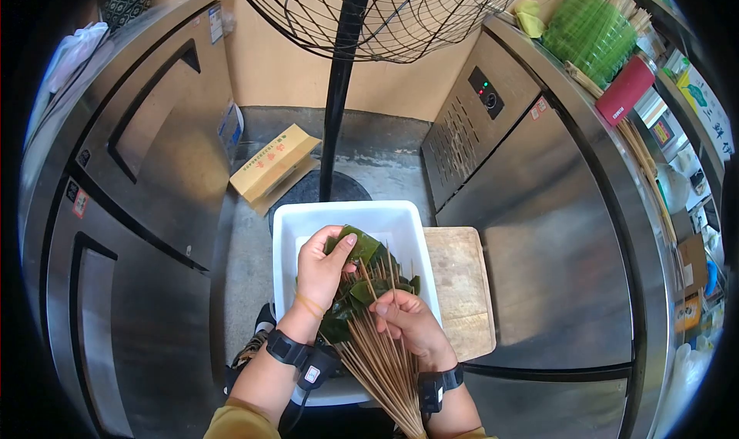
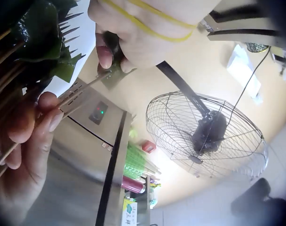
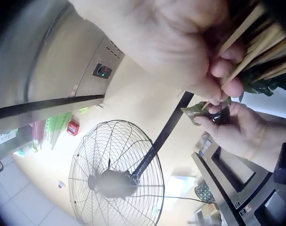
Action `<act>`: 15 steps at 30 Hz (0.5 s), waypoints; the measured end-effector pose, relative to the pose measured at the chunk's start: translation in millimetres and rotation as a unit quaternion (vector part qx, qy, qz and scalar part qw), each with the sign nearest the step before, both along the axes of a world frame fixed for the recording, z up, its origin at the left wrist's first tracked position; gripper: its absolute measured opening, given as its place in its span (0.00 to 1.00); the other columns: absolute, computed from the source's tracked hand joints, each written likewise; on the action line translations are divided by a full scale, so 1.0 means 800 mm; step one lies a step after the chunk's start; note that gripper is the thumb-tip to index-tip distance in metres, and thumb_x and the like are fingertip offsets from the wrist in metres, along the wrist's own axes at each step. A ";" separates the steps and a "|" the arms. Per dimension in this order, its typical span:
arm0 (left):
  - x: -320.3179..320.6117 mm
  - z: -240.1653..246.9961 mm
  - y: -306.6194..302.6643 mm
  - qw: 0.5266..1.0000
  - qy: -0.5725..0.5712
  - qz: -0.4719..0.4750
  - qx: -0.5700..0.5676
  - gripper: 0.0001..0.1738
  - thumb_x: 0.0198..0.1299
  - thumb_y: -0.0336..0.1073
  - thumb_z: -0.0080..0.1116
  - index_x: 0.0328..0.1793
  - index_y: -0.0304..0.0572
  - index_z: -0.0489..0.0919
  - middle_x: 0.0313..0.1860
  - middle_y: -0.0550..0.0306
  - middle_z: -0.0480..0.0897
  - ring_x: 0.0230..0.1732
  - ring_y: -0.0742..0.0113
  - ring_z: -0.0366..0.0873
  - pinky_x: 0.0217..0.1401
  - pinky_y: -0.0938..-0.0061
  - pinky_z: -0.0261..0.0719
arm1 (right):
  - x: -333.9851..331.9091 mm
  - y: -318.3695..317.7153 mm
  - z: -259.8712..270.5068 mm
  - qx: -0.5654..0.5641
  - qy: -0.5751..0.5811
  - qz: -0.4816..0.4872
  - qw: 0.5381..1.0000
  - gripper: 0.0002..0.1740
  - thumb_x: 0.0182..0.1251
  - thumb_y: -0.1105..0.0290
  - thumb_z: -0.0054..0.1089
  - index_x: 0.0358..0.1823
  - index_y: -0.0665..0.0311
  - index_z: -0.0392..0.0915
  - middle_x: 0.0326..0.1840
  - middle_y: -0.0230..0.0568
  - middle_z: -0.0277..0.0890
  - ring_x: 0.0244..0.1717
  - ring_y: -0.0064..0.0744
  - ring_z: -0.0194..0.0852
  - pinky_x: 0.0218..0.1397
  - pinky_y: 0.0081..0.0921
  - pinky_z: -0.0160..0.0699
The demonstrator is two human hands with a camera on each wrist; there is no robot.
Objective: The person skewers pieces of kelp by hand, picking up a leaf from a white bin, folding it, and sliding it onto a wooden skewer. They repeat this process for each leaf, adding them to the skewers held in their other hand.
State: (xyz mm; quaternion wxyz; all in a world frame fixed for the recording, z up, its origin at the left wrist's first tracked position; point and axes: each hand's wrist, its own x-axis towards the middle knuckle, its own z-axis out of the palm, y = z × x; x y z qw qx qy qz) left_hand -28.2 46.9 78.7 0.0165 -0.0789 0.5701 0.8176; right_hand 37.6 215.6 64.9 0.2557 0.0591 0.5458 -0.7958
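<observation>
In the head view the left hand (image 1: 319,266) pinches a folded dark green leaf piece (image 1: 356,244) between thumb and fingers. Lower right of it, the right hand (image 1: 412,322) pinches thin wooden skewers (image 1: 368,279), their tips pointing up toward the leaf. A large bundle of skewers (image 1: 373,362) with green leaf pieces (image 1: 336,322) on their upper ends lies over the white tub (image 1: 354,211). The left wrist view shows a skewer (image 2: 81,88) reaching the leaf (image 2: 115,75) in the left hand (image 2: 138,33). The right wrist view also has the skewer tip at the leaf (image 3: 195,112).
A wooden board (image 1: 459,293) lies right of the tub. Behind stand a fan pole (image 1: 336,108) and a cardboard piece (image 1: 273,162) on the floor. Steel cabinets (image 1: 154,231) flank both sides; a red bottle (image 1: 627,89) and more skewers (image 1: 643,162) lie on the right counter.
</observation>
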 end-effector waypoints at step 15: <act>-0.002 -0.015 -0.007 0.981 -0.089 -0.102 0.141 0.04 0.62 0.33 0.59 0.41 0.44 0.79 0.35 0.65 0.82 0.30 0.79 0.76 0.29 0.87 0.70 | 0.001 0.003 -0.007 -0.027 0.017 0.002 0.999 0.06 0.67 0.68 0.57 0.36 0.63 0.76 0.22 0.30 0.75 0.17 0.11 0.58 0.21 0.07 0.56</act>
